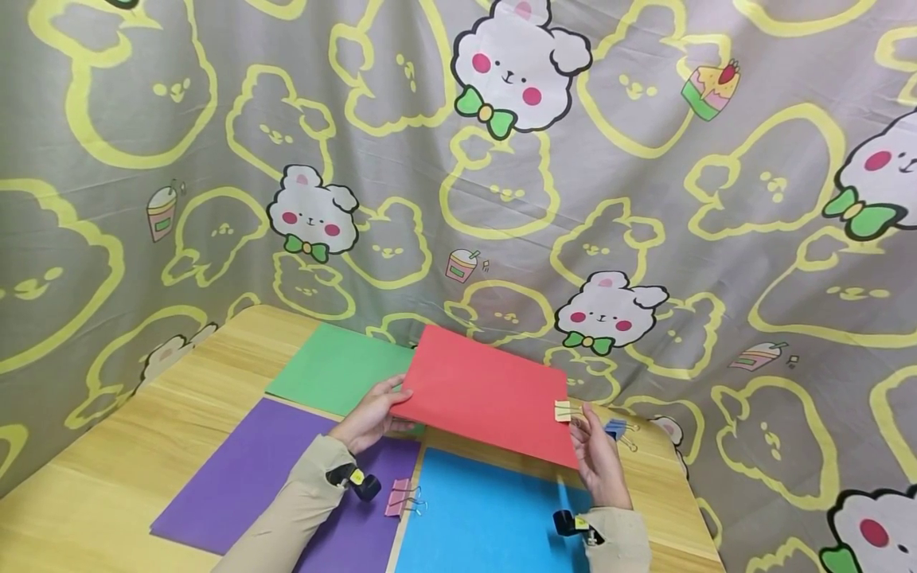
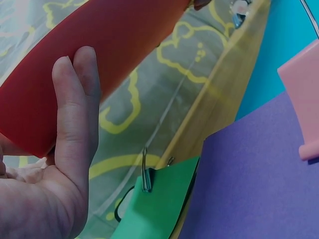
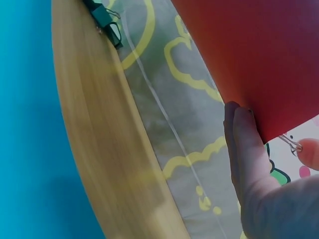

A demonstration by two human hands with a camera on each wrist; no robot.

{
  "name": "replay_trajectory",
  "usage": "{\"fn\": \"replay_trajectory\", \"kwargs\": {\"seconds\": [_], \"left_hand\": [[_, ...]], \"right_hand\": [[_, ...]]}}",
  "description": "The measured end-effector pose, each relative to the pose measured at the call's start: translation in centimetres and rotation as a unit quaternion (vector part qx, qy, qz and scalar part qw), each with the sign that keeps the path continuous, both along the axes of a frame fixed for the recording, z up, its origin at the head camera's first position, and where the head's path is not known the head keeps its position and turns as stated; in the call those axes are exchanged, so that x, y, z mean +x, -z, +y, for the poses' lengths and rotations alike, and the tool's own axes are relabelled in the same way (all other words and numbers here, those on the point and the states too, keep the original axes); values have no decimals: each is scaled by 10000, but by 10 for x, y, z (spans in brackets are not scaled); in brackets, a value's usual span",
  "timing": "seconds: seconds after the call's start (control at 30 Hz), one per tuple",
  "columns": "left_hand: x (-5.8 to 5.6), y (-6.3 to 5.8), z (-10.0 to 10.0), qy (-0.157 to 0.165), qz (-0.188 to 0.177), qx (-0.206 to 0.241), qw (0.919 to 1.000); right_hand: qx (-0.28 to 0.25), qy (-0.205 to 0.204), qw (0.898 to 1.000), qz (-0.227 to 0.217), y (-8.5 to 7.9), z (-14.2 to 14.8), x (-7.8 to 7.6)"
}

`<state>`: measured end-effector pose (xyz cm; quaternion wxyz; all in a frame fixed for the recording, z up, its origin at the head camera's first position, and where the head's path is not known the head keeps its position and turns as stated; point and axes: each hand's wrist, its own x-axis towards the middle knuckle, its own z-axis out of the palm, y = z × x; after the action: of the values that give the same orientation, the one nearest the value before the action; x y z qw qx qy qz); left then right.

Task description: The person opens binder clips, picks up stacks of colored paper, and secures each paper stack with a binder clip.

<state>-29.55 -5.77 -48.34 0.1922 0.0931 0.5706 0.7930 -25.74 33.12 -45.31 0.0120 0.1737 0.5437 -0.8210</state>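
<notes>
A: In the head view, where is the red rectangular sheet (image 1: 487,394)?
B: Raised above the wooden desk (image 1: 93,469), tilted. The left hand (image 1: 372,415) grips its left edge, thumb on top. The right hand (image 1: 598,454) holds its right edge, beside a pale yellow binder clip (image 1: 562,411) fastened there.
A: And around it?
B: A green sheet (image 1: 344,366) lies at the far left, partly covered. A purple sheet (image 1: 265,469) lies nearer, with a pink binder clip (image 1: 398,497) on its right edge, next to a bright blue sheet (image 1: 487,517). A blue binder clip (image 1: 616,430) sits just right of the right hand. Behind hangs a grey cartoon-print curtain (image 1: 401,199).
A: What does the left wrist view add?
B: Two of the left hand's fingers lie straight against the red sheet. A dark green binder clip (image 2: 147,179) bites the green sheet's edge.
A: And the right wrist view?
B: The right hand's fingers press the red sheet; its thumb touches a wire clip handle (image 3: 291,143). Whether the thumb also presses the sheet, that view cannot tell.
</notes>
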Motion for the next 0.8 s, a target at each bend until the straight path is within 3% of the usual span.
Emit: {"fn": "replay_trajectory", "kwargs": {"seconds": [0.1,0.3,0.5,0.6,0.8], "left_hand": [[1,0,0,1,0,1,10000],[1,-2,-1,6,6,17,10000],[2,-4,-1,5,38,1,10000],[2,-5,-1,-31,6,-23,10000],[1,-6,-1,-107,-1,-86,9999]], "right_hand": [[-133,-156,9998,25,-1,0,2],[-430,-1088,9931,22,-4,1,6],[-176,-1504,9884,131,-4,-3,6],[-414,-1737,9835,293,-6,-6,8],[-303,-1747,9835,369,-11,-12,13]]}}
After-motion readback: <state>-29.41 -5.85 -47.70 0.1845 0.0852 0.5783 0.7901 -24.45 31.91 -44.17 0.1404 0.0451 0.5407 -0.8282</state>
